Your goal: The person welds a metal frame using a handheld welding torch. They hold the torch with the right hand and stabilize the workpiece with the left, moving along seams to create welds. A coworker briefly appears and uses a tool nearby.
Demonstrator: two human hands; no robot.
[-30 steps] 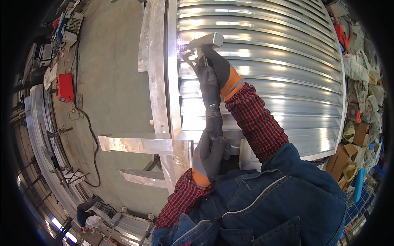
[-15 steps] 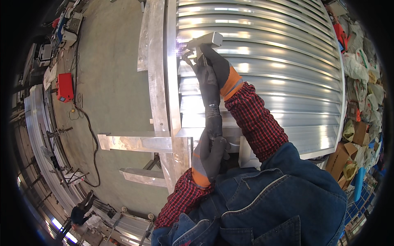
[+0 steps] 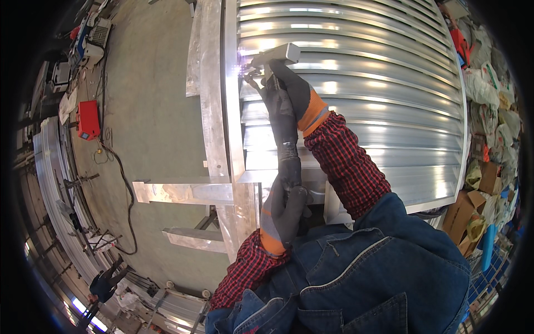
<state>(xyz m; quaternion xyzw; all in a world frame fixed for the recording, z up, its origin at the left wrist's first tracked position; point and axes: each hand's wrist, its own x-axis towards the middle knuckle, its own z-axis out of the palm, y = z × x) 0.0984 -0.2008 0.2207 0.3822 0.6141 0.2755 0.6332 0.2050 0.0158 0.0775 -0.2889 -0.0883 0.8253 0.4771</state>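
Note:
A welding gun with a black-wrapped grip and a silver box-shaped head lies in both my gloved hands. My right hand is closed around it just below the head. Lower down, my left hand wraps the rear of the black grip; part of its fingers is hidden. The gun's tip points left, and a small violet glow shows at the frame rail. That rail runs along the left side of a silver louvred panel, whose slats pass beneath the gun and my right forearm.
Metal bars stick out left of the panel at its near end. A red box stands on the floor beside a dark cable. Bags and cardboard boxes crowd the right side. Another person is at the lower left.
The gun's head and tip have shifted slightly left, with my right hand following. My left hand stays nearly in place. The person at the lower left has moved a little.

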